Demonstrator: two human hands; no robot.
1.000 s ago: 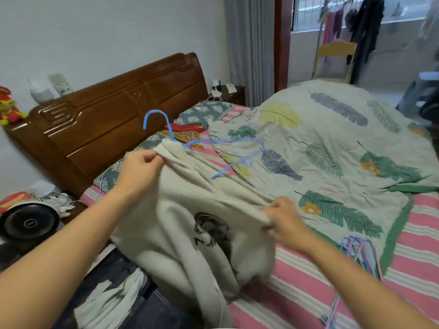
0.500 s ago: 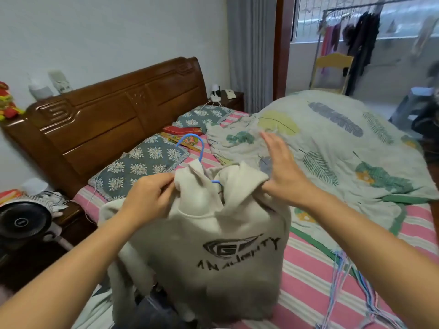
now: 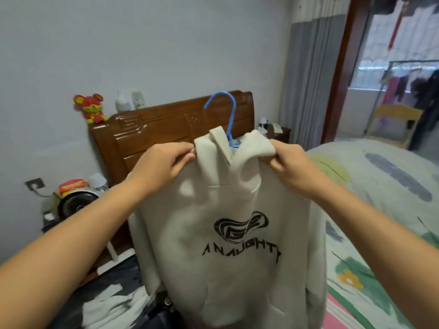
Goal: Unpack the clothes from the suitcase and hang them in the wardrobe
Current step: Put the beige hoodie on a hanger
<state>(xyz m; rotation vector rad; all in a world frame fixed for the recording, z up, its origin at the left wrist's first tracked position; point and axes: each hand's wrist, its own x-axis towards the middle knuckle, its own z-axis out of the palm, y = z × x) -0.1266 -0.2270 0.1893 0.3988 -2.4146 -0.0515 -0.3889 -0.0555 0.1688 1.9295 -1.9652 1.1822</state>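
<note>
A cream hoodie (image 3: 228,269) with a black printed logo hangs upright in front of me, held up at chest height. A blue hanger (image 3: 228,115) sits inside it, its hook rising out of the neck opening. My left hand (image 3: 164,165) pinches the left side of the collar. My right hand (image 3: 291,166) grips the bunched hood fabric on the right side. More clothes (image 3: 114,302), dark with white patches, lie low at the bottom left under the hoodie; the suitcase itself is hidden.
A wooden headboard (image 3: 152,136) stands behind the hoodie, with a red toy (image 3: 91,108) on top. The bed with a leaf-print quilt (image 3: 380,186) fills the right. A small fan (image 3: 76,203) sits on the left. A doorway (image 3: 392,79) opens at the far right.
The hoodie has been lifted from the bed and now hangs upright on the hanger. My right hand moved from above the fabric to grip the hood. The view tilted upward.
</note>
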